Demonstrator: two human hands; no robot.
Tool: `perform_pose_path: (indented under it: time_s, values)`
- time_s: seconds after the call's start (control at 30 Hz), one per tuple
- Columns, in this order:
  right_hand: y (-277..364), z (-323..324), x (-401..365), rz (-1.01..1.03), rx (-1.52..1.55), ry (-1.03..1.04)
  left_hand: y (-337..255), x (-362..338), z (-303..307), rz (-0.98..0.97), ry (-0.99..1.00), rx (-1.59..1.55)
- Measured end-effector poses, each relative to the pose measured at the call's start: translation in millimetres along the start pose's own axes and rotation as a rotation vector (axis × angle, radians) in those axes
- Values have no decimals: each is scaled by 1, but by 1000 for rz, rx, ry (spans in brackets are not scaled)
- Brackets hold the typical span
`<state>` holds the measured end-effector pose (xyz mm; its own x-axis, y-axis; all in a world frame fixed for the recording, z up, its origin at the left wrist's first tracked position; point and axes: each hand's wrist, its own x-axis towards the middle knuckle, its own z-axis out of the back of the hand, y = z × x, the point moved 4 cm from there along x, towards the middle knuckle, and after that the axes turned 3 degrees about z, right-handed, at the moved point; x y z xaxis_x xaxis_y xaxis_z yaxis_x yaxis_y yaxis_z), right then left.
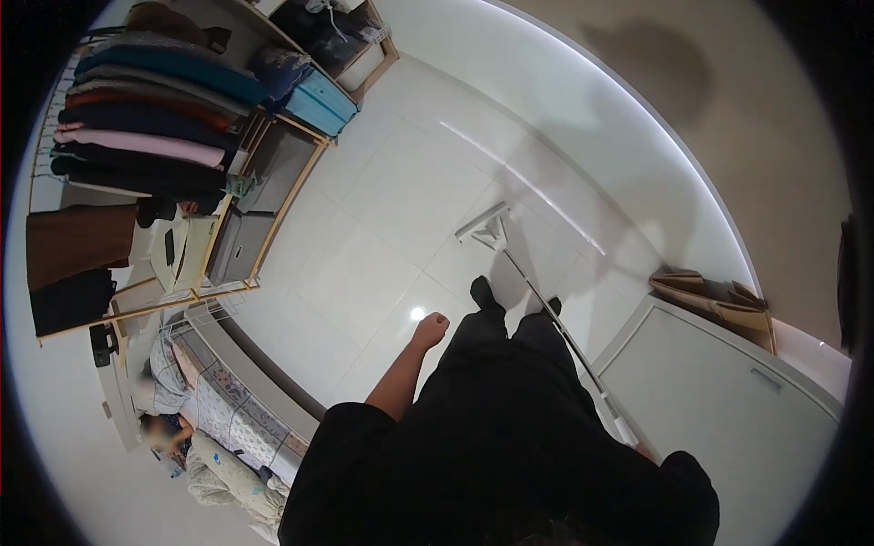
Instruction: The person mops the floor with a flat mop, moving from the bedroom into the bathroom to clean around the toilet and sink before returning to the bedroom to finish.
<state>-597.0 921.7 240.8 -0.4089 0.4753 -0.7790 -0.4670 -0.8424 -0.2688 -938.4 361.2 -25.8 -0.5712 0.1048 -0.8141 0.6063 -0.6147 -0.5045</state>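
A mop with a white triangular head (490, 229) and a long thin metal pole (566, 335) slants across the floor in front of my feet. Its head rests on the white tiles. My right hand (645, 451) is at the pole's white upper grip (625, 430), low at the right, closed round it and mostly hidden by the grip and my sleeve. My left hand (432, 329) hangs over the floor left of my legs, its fingers curled into a loose fist with nothing visible in it, apart from the mop.
Clothes (155, 100) hang on a rack at the upper left, above grey drawers (238, 247). A bed (237, 400) with a person (166, 432) on it is at the lower left. A white cabinet (710, 391) and folded cardboard (715, 300) stand at the right.
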Motion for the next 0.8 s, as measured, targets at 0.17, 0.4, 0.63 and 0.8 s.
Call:
perform_pose_path:
  time_s: [0.17,0.4,0.63,0.8]
  values:
    - [95,43,71,67,158,149,-23,1,7,-48,-23,84]
    - [401,161,282,545,542,33,9,-30,13,-22,-43,23]
    - [492,293,292,639,376,-217,58,-74,11,125,-136,-60]
    - [288,156,276,336,261,37,78,-74,-15,110,-148,-119]
